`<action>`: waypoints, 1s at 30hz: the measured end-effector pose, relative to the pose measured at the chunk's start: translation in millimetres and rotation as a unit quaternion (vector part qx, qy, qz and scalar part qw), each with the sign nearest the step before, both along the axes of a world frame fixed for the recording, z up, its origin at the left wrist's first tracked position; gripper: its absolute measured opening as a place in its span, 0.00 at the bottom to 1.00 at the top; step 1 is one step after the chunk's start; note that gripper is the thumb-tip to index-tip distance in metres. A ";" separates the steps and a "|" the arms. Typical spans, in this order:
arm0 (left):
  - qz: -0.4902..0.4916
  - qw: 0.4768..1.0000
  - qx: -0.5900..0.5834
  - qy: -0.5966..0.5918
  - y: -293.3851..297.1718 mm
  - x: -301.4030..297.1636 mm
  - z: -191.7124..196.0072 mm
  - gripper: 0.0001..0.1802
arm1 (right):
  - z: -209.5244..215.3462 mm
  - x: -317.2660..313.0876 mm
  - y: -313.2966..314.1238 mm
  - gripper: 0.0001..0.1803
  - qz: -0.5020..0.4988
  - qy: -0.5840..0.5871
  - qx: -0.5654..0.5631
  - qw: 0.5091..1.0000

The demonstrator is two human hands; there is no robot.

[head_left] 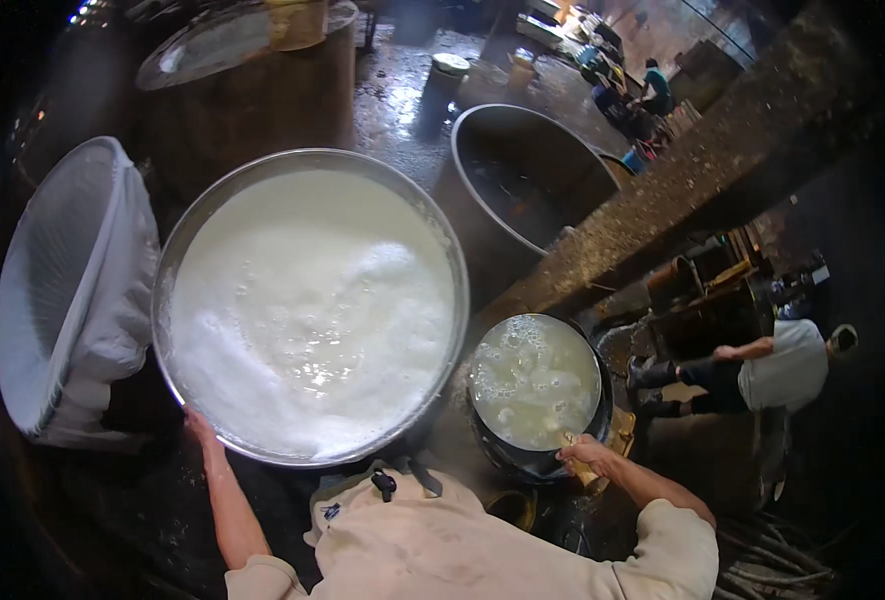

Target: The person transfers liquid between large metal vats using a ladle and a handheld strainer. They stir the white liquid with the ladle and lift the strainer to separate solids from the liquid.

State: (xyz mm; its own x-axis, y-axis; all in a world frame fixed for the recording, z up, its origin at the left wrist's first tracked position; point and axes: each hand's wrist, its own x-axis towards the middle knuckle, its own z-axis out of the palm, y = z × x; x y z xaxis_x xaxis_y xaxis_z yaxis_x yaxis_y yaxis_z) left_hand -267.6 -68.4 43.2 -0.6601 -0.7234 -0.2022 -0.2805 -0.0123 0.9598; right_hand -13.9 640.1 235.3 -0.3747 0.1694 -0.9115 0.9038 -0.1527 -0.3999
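Note:
A wide round metal vat (459, 290) holds a milky white liquid (312, 250) with thick foam along its near and right sides. My left hand (200, 428) is closed at the vat's near left rim, its fingertips partly hidden. To the right stands a smaller dark pot (507, 462) of cloudy, pale yellowish liquid (534, 380) with bubbles on top. My right hand (592, 457) is wrapped round a short wooden handle (591, 482) at that pot's near right edge. Whatever the handle belongs to is hidden.
A cloth-lined round container (112, 290) stands at the left. Behind the pot are a large open drum (459, 165) and a thick slanting wooden beam (662, 190). A person (777, 365) stands at the right; another (654, 90) is far back. Sticks (777, 560) lie at lower right.

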 end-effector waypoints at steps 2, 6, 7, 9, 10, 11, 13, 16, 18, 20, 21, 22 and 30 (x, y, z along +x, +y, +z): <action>-0.010 0.980 -0.152 -0.127 9.2 -4.4 0.3 0.34 | 4.6 -18.5 -22.6 0.07 -0.006 -0.018 -0.008 1.000; -0.011 0.964 -0.152 -0.217 45.2 -11.8 37.4 0.34 | 17.6 -73.8 -98.3 0.05 0.008 0.003 -0.049 0.999; -0.028 0.958 -0.173 -0.229 56.6 -15.3 44.7 0.33 | 5.8 -83.5 -111.0 0.05 0.005 0.011 -0.063 0.998; -0.031 0.961 -0.196 -0.194 58.6 -10.8 45.6 0.31 | -11.8 -115.5 -154.8 0.04 0.022 0.028 -0.076 0.996; -0.015 0.969 -0.199 -0.147 49.2 -4.3 34.2 0.30 | -21.0 -130.0 -182.6 0.04 0.026 0.046 -0.089 0.995; 0.007 0.965 -0.237 -0.112 50.3 -4.0 30.9 0.27 | -33.4 -144.1 -204.5 0.03 0.019 0.049 -0.126 0.991; 0.029 0.948 -0.301 -0.102 53.5 -4.1 34.4 0.25 | -60.3 -169.9 -250.4 0.03 0.014 0.071 -0.159 0.985; -0.036 0.944 -0.268 -0.191 71.4 -15.4 71.8 0.23 | -99.1 -210.3 -302.4 0.04 0.001 0.095 -0.175 0.980; -0.010 0.940 -0.275 -0.203 66.1 -11.5 67.5 0.23 | -111.7 -233.7 -342.3 0.04 0.006 0.091 -0.205 0.975; 0.024 0.937 -0.322 -0.136 54.5 -3.1 49.6 0.23 | -115.2 -253.8 -385.2 0.03 -0.011 0.092 -0.216 0.972; -0.026 0.951 -0.263 -0.162 71.7 -15.5 74.5 0.21 | -126.5 -263.6 -383.1 0.02 -0.020 0.114 -0.212 0.970; -0.027 0.950 -0.250 -0.187 69.4 -14.5 76.4 0.20 | -127.7 -271.0 -397.9 0.02 -0.010 0.115 -0.215 0.970; -0.037 0.957 -0.219 -0.187 62.8 -11.0 77.2 0.18 | -133.6 -306.1 -463.1 0.05 -0.067 0.108 -0.247 0.961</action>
State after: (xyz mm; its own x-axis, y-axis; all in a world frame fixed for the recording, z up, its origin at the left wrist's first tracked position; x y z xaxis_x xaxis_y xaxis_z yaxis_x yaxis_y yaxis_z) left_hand -278.6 -5.5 120.3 -0.6541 -0.7466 -0.1215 -0.5892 0.4021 0.7008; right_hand -320.0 177.0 101.7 -0.5683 -0.2037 -0.7972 0.7674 -0.4806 -0.4243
